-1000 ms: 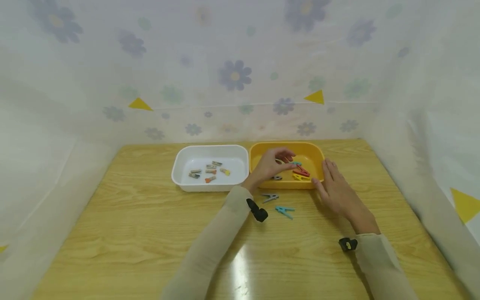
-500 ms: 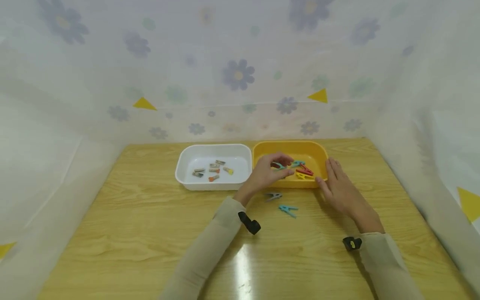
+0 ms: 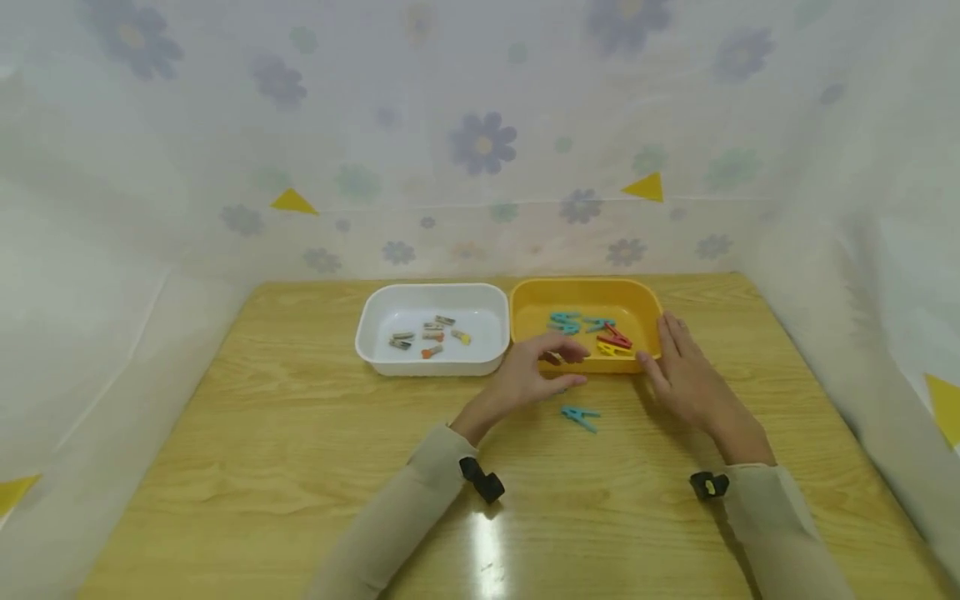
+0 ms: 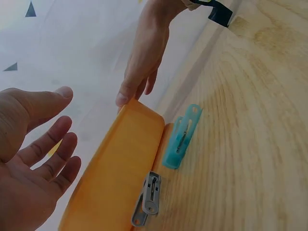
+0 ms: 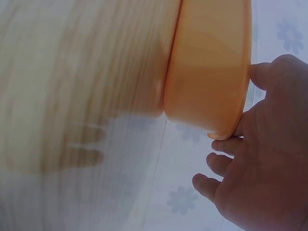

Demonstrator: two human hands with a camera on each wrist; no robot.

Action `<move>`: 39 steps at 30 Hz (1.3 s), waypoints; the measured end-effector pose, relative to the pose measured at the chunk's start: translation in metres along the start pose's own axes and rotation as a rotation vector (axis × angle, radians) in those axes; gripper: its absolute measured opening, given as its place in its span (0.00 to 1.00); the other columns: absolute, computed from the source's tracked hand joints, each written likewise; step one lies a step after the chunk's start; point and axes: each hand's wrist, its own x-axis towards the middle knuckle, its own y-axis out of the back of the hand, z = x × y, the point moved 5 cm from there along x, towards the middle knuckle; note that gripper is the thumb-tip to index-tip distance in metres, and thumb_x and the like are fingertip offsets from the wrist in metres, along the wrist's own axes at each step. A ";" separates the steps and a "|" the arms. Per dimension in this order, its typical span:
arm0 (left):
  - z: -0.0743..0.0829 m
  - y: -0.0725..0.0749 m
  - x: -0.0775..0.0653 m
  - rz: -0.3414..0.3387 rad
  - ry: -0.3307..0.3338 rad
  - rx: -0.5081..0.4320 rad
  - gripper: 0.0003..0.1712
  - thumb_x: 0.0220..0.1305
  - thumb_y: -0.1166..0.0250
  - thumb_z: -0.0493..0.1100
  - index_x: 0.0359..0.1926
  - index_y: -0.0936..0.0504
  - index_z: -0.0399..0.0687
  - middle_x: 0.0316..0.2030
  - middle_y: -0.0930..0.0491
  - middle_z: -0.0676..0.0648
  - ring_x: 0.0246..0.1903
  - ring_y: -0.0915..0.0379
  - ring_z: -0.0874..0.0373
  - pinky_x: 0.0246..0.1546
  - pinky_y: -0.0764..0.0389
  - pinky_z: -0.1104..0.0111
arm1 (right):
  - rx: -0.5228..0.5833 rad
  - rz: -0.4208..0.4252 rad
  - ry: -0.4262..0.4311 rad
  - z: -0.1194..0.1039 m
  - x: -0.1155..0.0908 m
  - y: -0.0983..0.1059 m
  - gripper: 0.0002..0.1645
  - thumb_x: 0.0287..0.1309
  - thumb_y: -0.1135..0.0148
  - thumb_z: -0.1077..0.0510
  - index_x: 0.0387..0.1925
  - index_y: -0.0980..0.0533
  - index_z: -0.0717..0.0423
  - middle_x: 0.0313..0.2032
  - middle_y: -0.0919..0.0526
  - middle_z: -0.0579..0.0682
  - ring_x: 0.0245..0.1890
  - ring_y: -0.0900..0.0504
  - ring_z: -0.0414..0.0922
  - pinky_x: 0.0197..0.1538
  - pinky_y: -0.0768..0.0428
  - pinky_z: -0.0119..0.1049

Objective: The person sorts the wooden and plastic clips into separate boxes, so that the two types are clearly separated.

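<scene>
My left hand (image 3: 534, 375) hovers over the near edge of the yellow tray (image 3: 647, 292), thumb and fingers spread apart with nothing between them. Under it a grey clothespin (image 4: 151, 195) lies against the tray's outer wall, mostly hidden in the head view. A turquoise clothespin (image 3: 580, 416) lies nearer on the table. My right hand (image 3: 693, 392) holds the tray's near right corner, thumb on the front rim, fingers along the side. Inside the tray are turquoise clothespins (image 3: 564, 322), a red clothespin (image 3: 615, 337) and a yellow clothespin (image 3: 613, 349).
A white tray (image 3: 365, 333) stands directly left of the yellow one, with several small wooden clothespins (image 3: 432, 336) scattered in it. Both trays sit near the back of the wooden table (image 3: 300, 450), before a flowered curtain (image 3: 420, 150).
My left hand has drawn back from inside the yellow tray towards the table in front, uncovering turquoise clothespins there. The right hand stays at the corner.
</scene>
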 end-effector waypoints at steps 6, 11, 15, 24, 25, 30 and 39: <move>-0.005 -0.005 -0.014 -0.027 0.018 -0.028 0.17 0.62 0.25 0.36 0.51 0.16 0.38 0.48 0.15 0.40 0.46 0.18 0.45 0.49 0.16 0.51 | 0.006 -0.004 0.009 0.001 0.000 0.000 0.48 0.82 0.67 0.39 0.78 0.68 0.70 0.79 0.70 0.68 0.78 0.67 0.67 0.77 0.60 0.62; -0.013 -0.012 -0.021 -0.044 0.046 -0.037 0.17 0.61 0.26 0.32 0.51 0.16 0.36 0.48 0.15 0.37 0.47 0.18 0.41 0.50 0.17 0.50 | 0.004 -0.006 0.015 0.001 0.001 0.002 0.48 0.82 0.67 0.39 0.78 0.68 0.70 0.79 0.70 0.69 0.78 0.66 0.68 0.76 0.60 0.62; -0.017 -0.019 -0.024 -0.059 0.056 -0.002 0.17 0.60 0.25 0.32 0.51 0.16 0.37 0.47 0.14 0.40 0.48 0.18 0.48 0.51 0.17 0.53 | 0.003 -0.007 0.013 0.001 0.001 0.003 0.48 0.82 0.67 0.39 0.78 0.69 0.70 0.79 0.71 0.68 0.78 0.66 0.68 0.76 0.61 0.62; -0.025 -0.031 -0.030 -0.091 0.098 0.176 0.16 0.59 0.24 0.33 0.49 0.14 0.41 0.46 0.14 0.47 0.47 0.19 0.55 0.53 0.20 0.70 | 0.012 -0.005 0.019 -0.001 0.000 0.003 0.48 0.82 0.66 0.40 0.78 0.68 0.71 0.79 0.68 0.71 0.78 0.66 0.68 0.76 0.61 0.62; -0.025 -0.031 -0.030 -0.094 0.105 0.189 0.16 0.59 0.24 0.33 0.49 0.14 0.41 0.46 0.14 0.48 0.47 0.19 0.54 0.52 0.20 0.70 | 0.010 -0.002 0.020 -0.001 0.001 0.003 0.48 0.82 0.66 0.40 0.78 0.68 0.71 0.79 0.68 0.71 0.78 0.65 0.69 0.76 0.61 0.62; -0.027 -0.033 -0.030 -0.122 0.119 0.284 0.16 0.59 0.23 0.34 0.49 0.13 0.43 0.46 0.14 0.50 0.47 0.21 0.58 0.52 0.23 0.75 | 0.007 0.000 0.021 -0.002 0.002 0.003 0.48 0.82 0.66 0.40 0.78 0.68 0.71 0.79 0.68 0.70 0.78 0.65 0.69 0.76 0.60 0.62; -0.027 -0.037 -0.030 -0.192 0.130 0.415 0.14 0.59 0.23 0.37 0.47 0.12 0.48 0.43 0.14 0.56 0.46 0.24 0.66 0.52 0.26 0.77 | 0.010 -0.016 0.008 -0.001 0.000 0.002 0.48 0.82 0.67 0.39 0.78 0.68 0.71 0.79 0.71 0.68 0.78 0.69 0.66 0.77 0.62 0.61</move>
